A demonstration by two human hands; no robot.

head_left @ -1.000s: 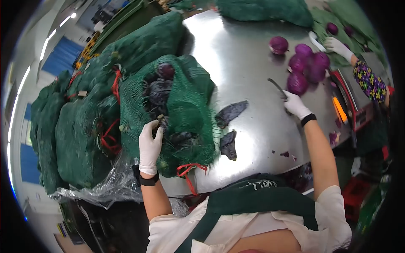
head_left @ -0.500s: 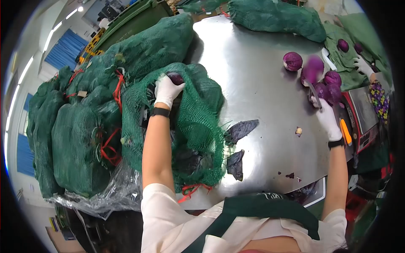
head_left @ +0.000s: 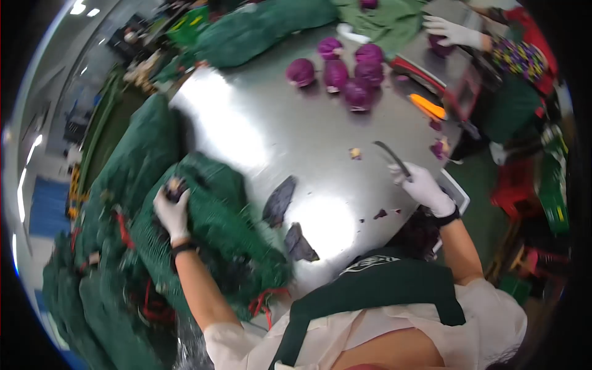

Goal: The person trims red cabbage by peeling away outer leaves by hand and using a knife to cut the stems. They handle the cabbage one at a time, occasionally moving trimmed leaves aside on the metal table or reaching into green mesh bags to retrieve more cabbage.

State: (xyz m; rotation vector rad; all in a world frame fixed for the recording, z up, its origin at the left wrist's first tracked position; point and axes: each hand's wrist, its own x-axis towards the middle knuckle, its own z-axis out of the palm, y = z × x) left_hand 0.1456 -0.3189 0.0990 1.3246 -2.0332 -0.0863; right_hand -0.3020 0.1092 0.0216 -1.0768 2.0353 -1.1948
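- The left hand (head_left: 172, 213), gloved, has its grip closed on a dark cabbage (head_left: 176, 185) at the open mouth of a green net sack (head_left: 216, 216), which lies at the left edge of the steel worktop (head_left: 277, 135).
- The right hand (head_left: 425, 188), also gloved, grips a knife (head_left: 390, 157) by its handle, blade pointing away, over the worktop's near right edge.
- Two loose dark leaves (head_left: 280, 200) lie between the sack and the knife hand.
- Purple cabbages (head_left: 345, 71) sit clustered at the far end, well apart from both hands.
- A co-worker's hand (head_left: 453, 31) shows beyond them.
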